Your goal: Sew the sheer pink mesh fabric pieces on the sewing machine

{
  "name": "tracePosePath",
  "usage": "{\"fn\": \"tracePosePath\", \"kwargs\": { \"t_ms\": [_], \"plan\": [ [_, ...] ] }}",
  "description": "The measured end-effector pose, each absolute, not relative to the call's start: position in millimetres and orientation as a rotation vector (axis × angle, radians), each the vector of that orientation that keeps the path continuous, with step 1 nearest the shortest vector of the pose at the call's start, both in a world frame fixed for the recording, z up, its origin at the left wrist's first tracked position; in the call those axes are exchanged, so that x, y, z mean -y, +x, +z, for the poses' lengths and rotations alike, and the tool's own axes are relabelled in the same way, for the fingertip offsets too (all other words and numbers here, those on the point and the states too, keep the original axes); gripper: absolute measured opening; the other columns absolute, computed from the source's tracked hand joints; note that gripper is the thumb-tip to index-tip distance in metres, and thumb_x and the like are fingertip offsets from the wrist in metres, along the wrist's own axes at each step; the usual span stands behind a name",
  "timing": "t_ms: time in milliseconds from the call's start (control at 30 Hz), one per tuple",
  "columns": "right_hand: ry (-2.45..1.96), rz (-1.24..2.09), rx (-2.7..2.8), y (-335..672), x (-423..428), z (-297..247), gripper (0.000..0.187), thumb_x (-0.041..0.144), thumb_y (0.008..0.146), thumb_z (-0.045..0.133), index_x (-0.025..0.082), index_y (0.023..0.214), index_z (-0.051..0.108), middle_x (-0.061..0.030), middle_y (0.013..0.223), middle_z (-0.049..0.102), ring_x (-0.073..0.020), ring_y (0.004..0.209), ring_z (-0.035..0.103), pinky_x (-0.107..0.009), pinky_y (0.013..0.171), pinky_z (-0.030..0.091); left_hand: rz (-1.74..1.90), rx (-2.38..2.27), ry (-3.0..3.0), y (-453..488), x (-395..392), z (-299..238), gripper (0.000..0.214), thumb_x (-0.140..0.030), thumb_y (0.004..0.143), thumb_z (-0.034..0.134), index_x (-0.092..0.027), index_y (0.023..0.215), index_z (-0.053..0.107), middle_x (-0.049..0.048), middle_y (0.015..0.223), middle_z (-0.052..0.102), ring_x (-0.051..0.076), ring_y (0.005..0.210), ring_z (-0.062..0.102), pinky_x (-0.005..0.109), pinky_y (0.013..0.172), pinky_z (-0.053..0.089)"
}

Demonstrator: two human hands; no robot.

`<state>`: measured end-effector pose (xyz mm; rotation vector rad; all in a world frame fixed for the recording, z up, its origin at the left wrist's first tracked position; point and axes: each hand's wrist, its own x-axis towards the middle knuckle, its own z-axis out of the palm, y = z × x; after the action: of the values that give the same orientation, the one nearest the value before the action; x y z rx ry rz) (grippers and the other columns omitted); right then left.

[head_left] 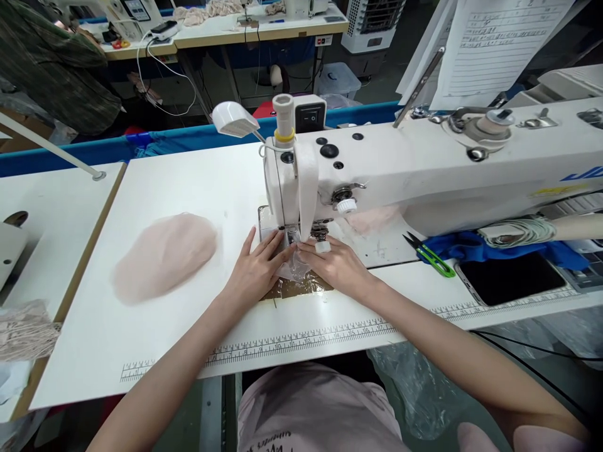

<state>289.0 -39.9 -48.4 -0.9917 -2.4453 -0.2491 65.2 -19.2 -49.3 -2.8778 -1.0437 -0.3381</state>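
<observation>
A piece of thin, see-through fabric (294,270) lies under the presser foot (291,235) of a white sewing machine (377,169). My left hand (254,267) rests flat to the left of the needle area, fingers spread, its fingertips on the fabric. From the right, my right hand (336,263) has its fingertips together at the fabric's edge, close to the foot. Its thumb is hidden, and the machine's tension spring covers part of its fingers. A soft pale pink piece of sheer fabric (164,257) lies on the table to the left.
Green-handled thread snips (428,254), a blue cloth (509,248) and a dark-screened phone (513,279) lie at right. A printed ruler (292,345) runs along the front edge. Papers (499,50) hang above the machine. A person's sleeve (51,69) shows at upper left.
</observation>
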Motion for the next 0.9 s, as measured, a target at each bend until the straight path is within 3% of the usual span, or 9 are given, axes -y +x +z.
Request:
{"fn": "tracePosePath", "kwargs": {
  "t_ms": [233,333,433,500,667,900],
  "plan": [
    [-0.975,-0.134,2.394,288.9,39.3,-44.0,0.022,0.014,0.093,0.051,0.019,0.089,0.072,-0.0038,0.084,0.075,-0.0167,0.077,0.067,-0.040,0.090,0.053,-0.488,1.107,-2.951,67.7,22.2,-39.9,0.035,-0.022,0.095,0.044,-0.024,0.126,0.061,0.0121,0.129,0.057,0.026,0.123,0.051,0.055,0.111,0.032],
    [-1.105,0.041,2.294,291.6,31.6,-43.5,0.027,0.024,0.095,0.051,0.019,0.079,0.072,-0.0003,0.065,0.069,-0.0137,0.059,0.062,-0.033,0.071,0.055,-0.531,1.249,-3.091,66.8,14.7,-33.4,0.034,-0.034,0.098,0.041,-0.027,0.121,0.064,0.0102,0.121,0.058,0.025,0.116,0.052,0.049,0.100,0.044],
    [-1.287,0.165,2.233,293.1,23.2,-41.7,0.032,0.026,0.093,0.054,0.017,0.066,0.068,-0.0005,0.057,0.062,-0.0125,0.050,0.055,-0.026,0.049,0.044,-0.556,1.346,-3.208,64.5,3.5,-28.0,0.037,-0.040,0.099,0.037,-0.028,0.115,0.068,0.0082,0.120,0.058,0.024,0.114,0.051,0.046,0.096,0.047],
    [-1.313,0.205,2.226,293.0,21.2,-40.1,0.033,0.026,0.092,0.055,0.016,0.063,0.067,-0.0008,0.056,0.060,-0.0121,0.050,0.053,-0.025,0.045,0.038,-0.545,1.380,-3.251,63.7,-1.4,-25.0,0.039,-0.041,0.099,0.035,-0.028,0.111,0.070,0.0072,0.121,0.058,0.024,0.114,0.050,0.046,0.097,0.046],
    [-1.196,0.276,2.169,292.6,26.8,-38.4,0.027,0.022,0.093,0.052,0.019,0.074,0.072,0.0004,0.060,0.063,-0.0124,0.057,0.056,-0.025,0.054,0.043,-0.520,1.290,-3.262,66.7,5.0,-21.9,0.038,-0.039,0.099,0.035,-0.028,0.113,0.068,0.0065,0.125,0.056,0.024,0.119,0.044,0.047,0.101,0.041],
    [-1.085,0.156,2.167,291.7,30.1,-44.3,0.022,0.020,0.093,0.052,0.021,0.084,0.072,-0.0005,0.072,0.069,-0.0149,0.069,0.062,-0.038,0.085,0.053,-0.688,1.352,-3.211,67.0,13.9,-34.7,0.037,-0.039,0.099,0.036,-0.028,0.113,0.068,0.0060,0.126,0.055,0.024,0.120,0.042,0.046,0.103,0.041]
  ]
}}
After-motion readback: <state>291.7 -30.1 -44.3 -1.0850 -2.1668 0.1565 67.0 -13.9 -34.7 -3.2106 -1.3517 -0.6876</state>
